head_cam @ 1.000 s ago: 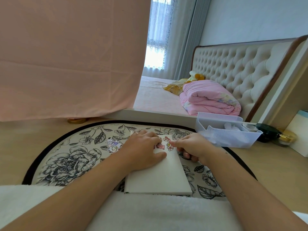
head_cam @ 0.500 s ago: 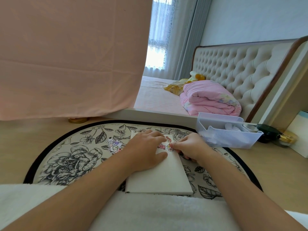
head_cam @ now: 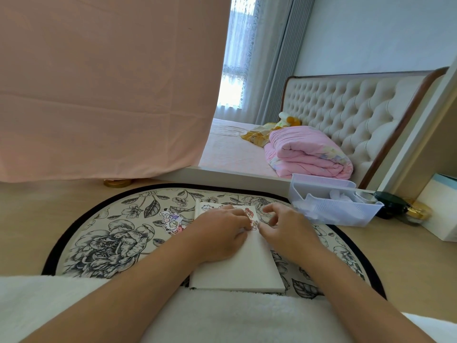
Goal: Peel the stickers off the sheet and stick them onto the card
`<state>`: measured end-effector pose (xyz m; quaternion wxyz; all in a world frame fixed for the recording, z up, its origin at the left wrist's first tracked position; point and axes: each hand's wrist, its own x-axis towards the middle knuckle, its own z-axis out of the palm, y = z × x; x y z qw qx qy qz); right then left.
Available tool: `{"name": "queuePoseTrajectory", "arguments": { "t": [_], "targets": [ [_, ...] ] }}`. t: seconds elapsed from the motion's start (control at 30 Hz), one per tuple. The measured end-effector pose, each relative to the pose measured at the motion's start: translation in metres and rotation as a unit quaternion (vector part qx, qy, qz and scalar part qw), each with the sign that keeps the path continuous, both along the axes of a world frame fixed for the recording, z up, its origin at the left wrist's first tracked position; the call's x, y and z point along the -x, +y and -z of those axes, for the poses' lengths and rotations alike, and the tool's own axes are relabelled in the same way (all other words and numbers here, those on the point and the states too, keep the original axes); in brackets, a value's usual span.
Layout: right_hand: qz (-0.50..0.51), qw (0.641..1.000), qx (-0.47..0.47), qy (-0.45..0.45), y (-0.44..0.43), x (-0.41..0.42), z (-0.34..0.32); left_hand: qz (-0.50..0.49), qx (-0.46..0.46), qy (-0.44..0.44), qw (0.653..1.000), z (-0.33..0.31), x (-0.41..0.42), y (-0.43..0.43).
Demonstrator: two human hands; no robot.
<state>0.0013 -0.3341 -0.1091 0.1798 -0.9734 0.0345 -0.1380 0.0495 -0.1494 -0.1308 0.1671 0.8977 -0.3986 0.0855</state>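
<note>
A white card (head_cam: 237, 268) lies on the floral mat (head_cam: 108, 246) in front of me. Small cartoon stickers (head_cam: 248, 211) sit near its far right corner, and a faint one (head_cam: 206, 207) near its far left corner. My left hand (head_cam: 220, 240) lies flat on the card, its fingertips pressing a sticker (head_cam: 253, 223) at the right edge. My right hand (head_cam: 284, 227) hovers beside that edge with its fingers loosely curled and spread. Its thumb tip touches the card next to the sticker, and it holds nothing that I can see. A cluster of loose stickers (head_cam: 173, 222) lies on the mat left of the card.
A clear plastic bin (head_cam: 331, 206) stands on the floor at the right, with dark jars (head_cam: 393, 206) and a white box (head_cam: 442, 211) beyond it. The bed edge (head_cam: 222, 173) runs behind the mat. A pink cloth (head_cam: 103, 90) hangs at the left. White fleece (head_cam: 222, 318) covers my lap.
My right hand's fingers have loosened and spread from their pinch at the card's edge. My left fingertips have slid right onto the sticker there.
</note>
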Motion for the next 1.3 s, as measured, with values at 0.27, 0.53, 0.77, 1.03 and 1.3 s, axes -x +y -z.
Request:
{"name": "queuePoseTrajectory", "arguments": {
  "t": [0.27,0.53,0.77,1.03,1.3],
  "targets": [
    [-0.091,0.978,0.172,0.074,0.002,0.018,0.004,0.001,-0.014,-0.015,1.000,0.001,0.002,-0.001],
    [-0.085,0.970,0.187,0.127,0.002,0.006,0.003,-0.011,-0.028,-0.003,1.000,-0.001,0.004,-0.003],
    [-0.083,0.975,0.182,0.093,-0.001,0.016,0.010,-0.012,-0.053,-0.029,0.998,0.003,0.006,-0.007],
    [-0.088,0.977,0.170,0.091,-0.001,0.014,0.006,-0.035,-0.143,-0.045,0.988,-0.004,0.003,-0.010],
    [-0.078,0.978,0.162,0.111,-0.001,0.013,0.005,-0.004,-0.077,-0.057,0.995,-0.002,0.008,-0.008]
  ]
}}
